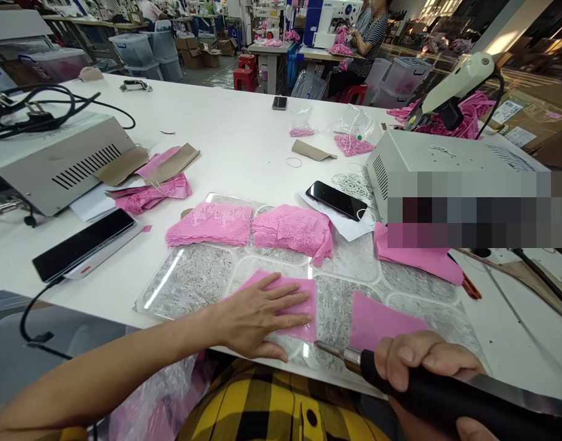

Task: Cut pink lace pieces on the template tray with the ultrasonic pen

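The right hand (430,358) is wrapped around a black-handled tool (434,393), its tip at a corner of the pink fabric piece (303,329). The left hand (260,313), fingers spread, covers that piece on a marbled mat (189,278). Beyond sit two pink lace stacks (292,233).
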`<state>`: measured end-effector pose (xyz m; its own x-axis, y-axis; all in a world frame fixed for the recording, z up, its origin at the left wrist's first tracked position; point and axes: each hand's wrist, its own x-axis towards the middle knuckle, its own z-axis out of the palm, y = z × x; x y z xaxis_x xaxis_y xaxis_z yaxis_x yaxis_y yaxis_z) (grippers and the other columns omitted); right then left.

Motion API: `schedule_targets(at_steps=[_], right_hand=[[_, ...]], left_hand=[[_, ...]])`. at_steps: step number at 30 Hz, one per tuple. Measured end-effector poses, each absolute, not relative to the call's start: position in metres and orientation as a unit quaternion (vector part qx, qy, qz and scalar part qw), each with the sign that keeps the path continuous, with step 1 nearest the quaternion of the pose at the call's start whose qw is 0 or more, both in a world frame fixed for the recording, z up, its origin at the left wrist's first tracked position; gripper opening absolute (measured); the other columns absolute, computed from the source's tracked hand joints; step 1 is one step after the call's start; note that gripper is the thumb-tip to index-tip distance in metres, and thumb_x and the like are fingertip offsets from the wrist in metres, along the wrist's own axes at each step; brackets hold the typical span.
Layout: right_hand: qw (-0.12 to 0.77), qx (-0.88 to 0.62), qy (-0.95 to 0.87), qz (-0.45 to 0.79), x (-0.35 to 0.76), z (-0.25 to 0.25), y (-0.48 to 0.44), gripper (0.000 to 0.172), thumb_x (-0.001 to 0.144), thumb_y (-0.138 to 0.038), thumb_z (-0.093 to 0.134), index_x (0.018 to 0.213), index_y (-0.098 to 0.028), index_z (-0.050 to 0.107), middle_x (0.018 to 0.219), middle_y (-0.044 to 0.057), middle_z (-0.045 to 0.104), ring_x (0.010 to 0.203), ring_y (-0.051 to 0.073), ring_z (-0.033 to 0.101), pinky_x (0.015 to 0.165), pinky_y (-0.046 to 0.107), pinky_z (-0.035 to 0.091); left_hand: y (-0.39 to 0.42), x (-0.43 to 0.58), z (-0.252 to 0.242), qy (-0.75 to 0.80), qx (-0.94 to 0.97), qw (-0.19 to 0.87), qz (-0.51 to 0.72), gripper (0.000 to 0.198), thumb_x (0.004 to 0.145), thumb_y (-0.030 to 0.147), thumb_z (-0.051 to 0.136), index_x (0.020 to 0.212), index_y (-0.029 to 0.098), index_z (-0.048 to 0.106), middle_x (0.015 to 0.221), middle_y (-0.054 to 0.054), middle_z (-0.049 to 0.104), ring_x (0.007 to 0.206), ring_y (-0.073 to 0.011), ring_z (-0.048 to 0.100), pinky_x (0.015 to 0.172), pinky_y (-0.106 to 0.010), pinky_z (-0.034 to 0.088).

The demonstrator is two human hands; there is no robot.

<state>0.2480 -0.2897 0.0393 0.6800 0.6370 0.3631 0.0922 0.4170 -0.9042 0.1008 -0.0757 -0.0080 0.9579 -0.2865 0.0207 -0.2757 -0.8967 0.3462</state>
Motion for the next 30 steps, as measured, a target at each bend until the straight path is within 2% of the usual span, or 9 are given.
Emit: schedule_targets(at_steps=[6, 14, 24, 30], right_hand=[[0.775, -0.497, -0.345, 0.184, 0.247, 0.0374, -0.2911, 0.018, 0.081, -0.039, 0.056, 0.093, -0.026, 0.062, 0.074, 0.002, 0.052, 0.061, 0.017, 0.052, 0.055, 0.034, 0.051], [0.786, -0.483, -0.329, 0.2, 0.2447, 0.0377, -0.2926, 0.019, 0.082, -0.039, 0.059, 0.091, -0.022, 0.06, 0.08, 0.002, 0.053, 0.064, 0.015, 0.055, 0.06, 0.032, 0.053], [0.772, -0.497, -0.353, 0.182, 0.2474, 0.0401, -0.2907, 0.02, 0.081, -0.039, 0.055, 0.091, -0.022, 0.06, 0.075, 0.002, 0.052, 0.06, 0.015, 0.053, 0.054, 0.033, 0.052], [0.763, -0.507, -0.359, 0.179, 0.2483, 0.0326, -0.2953, 0.021, 0.081, -0.04, 0.049, 0.093, -0.026, 0.058, 0.075, 0.002, 0.05, 0.059, 0.016, 0.051, 0.052, 0.034, 0.05]], left_hand=[[-0.0767, 0.0996, -0.0073, -0.138, 0.974, 0.177, -0.028, 0.069, 0.094, 0.061, 0.047, 0.151, 0.025, 0.033, 0.162, -0.009, 0.017, 0.149, -0.0321, 0.018, 0.121, -0.055, 0.003], [-0.0747, 0.1004, -0.0042, -0.15, 0.974, 0.167, -0.034, 0.067, 0.093, 0.061, 0.05, 0.15, 0.03, 0.035, 0.162, -0.01, 0.015, 0.148, -0.0348, 0.019, 0.119, -0.059, 0.007], [-0.0739, 0.1015, -0.0041, -0.162, 0.97, 0.179, -0.011, 0.063, 0.091, 0.061, 0.054, 0.146, 0.032, 0.043, 0.16, -0.011, 0.023, 0.145, -0.0375, 0.028, 0.117, -0.062, 0.011], [-0.0732, 0.1014, -0.0038, -0.162, 0.971, 0.173, -0.011, 0.062, 0.091, 0.061, 0.053, 0.146, 0.033, 0.044, 0.16, -0.01, 0.025, 0.145, -0.0362, 0.03, 0.118, -0.061, 0.01]])
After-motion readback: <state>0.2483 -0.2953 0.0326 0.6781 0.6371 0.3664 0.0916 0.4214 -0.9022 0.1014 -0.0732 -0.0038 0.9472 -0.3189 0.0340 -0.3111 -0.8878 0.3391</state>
